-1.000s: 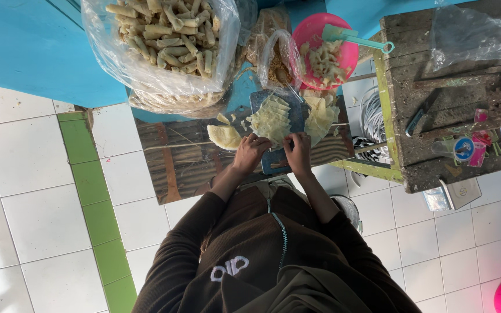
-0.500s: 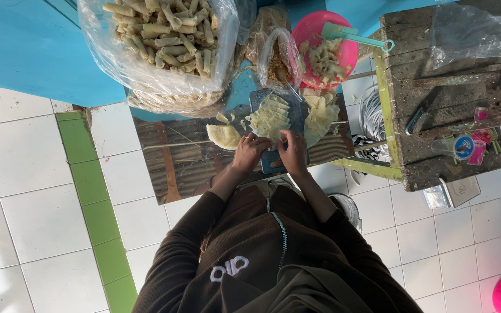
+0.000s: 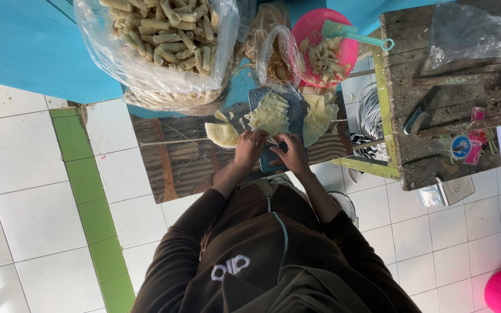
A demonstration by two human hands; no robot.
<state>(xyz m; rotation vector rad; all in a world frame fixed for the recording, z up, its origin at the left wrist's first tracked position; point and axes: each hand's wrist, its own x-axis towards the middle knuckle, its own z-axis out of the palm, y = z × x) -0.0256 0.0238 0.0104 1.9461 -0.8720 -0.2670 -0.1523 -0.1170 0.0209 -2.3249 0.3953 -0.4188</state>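
Pressing down on the near end of a wrapper stack (image 3: 269, 116), the left hand (image 3: 250, 148) and right hand (image 3: 290, 152) lie curled, fingers on the sheets; grip unclear. Thin sheets could tear or slide off the board (image 3: 276, 159) just beneath.

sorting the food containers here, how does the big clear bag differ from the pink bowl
The clear bag is soft plastic and see-through; the pink bowl is rigid and opaque. The bag is much larger and piled with pale rolled sticks; the bowl holds a smaller heap of pale pieces. A teal scoop lies across the bowl; nothing rests on the bag. Both sit open beyond the blue board.
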